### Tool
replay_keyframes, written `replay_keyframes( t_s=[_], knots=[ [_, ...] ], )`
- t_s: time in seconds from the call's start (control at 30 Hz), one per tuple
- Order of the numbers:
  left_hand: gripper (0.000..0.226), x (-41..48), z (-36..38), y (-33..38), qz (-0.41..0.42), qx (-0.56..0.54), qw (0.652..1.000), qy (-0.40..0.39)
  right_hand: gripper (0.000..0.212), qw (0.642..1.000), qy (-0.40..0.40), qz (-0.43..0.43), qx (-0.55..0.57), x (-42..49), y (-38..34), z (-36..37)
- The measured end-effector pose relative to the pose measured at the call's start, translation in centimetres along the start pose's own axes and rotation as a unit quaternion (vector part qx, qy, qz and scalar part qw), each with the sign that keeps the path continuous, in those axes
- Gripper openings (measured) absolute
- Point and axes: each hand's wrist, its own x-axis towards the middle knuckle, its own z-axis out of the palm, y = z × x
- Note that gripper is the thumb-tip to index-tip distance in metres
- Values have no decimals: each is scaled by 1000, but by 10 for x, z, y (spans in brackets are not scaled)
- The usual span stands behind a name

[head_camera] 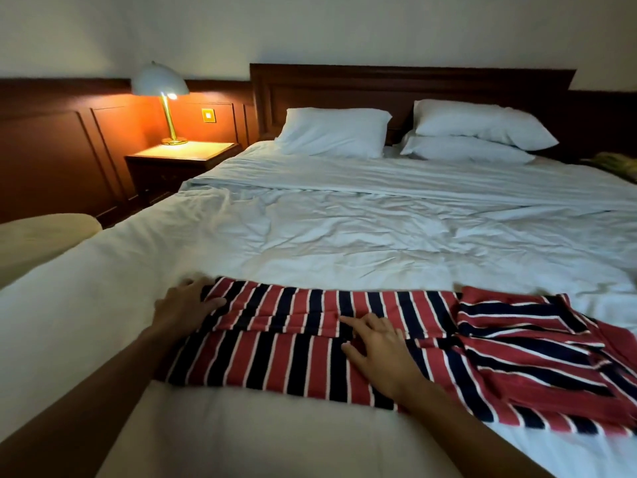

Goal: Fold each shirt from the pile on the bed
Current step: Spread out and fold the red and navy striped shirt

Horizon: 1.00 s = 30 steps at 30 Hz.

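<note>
A red, navy and white striped shirt [275, 357] lies folded lengthwise into a long band across the near part of the white bed [344, 229]. Its right end, with the sleeves folded in, shows stripes running the other way. My left hand [184, 307] holds the shirt's left end, thumb curled over the hem. My right hand [377, 350] rests flat on the middle of the shirt, fingers spread and straight, pressing the folded edge.
Three white pillows [334, 132] lean against the dark wooden headboard [406, 84]. A lit lamp [162, 98] stands on a nightstand [182, 157] to the left of the bed. A greenish cloth [617, 163] lies at the far right edge.
</note>
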Motion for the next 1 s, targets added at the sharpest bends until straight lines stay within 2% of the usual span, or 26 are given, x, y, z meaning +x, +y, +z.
replay_keyframes(
  t_s=[0.07,0.17,0.27,0.4,0.5,0.6,0.73,0.83,1.0],
  knots=[
    [56,8,0,-2,-4,-65,998,16,60,1000,6,-2,-22,7,-12,7],
    [46,20,2,-2,-51,-162,985,26,44,1000,0,-8,17,14,-25,21],
    [28,28,7,1,-66,-164,983,42,39,999,19,-5,40,15,-24,26],
    [27,41,7,-1,-96,-192,974,70,37,998,39,-10,49,17,-22,29],
    [29,51,7,-5,-102,-182,977,35,38,998,40,-13,43,18,-21,29],
    [20,57,3,0,-69,-175,982,20,37,998,40,-31,42,16,-18,33],
    [23,63,-8,6,-49,-207,975,65,21,992,110,-46,51,23,-17,35],
    [29,64,-14,12,-50,-203,976,61,8,983,157,-76,55,35,-17,35],
    [39,61,-14,14,-89,-250,964,10,8,966,113,-130,193,32,-12,28]
  ],
)
